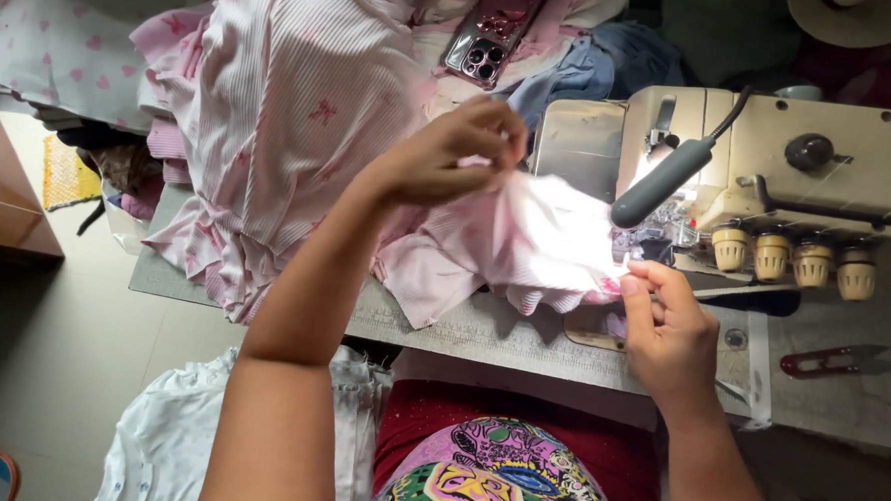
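My left hand (450, 156) is raised over the table, its fingers pinched on the upper edge of a pale pink striped fabric piece (526, 244). My right hand (668, 325) grips the same fabric's lower right edge, just in front of the needle area of a beige sewing machine (770, 164). The cloth is stretched between both hands and lit brightly by the machine's lamp (669, 175).
A tall pile of pink striped garments (281, 113) fills the table's left. A phone in a pink case (493, 32) lies on clothes at the back. Red thread snips (831, 361) rest at the right. White fabric (172, 439) lies on the floor.
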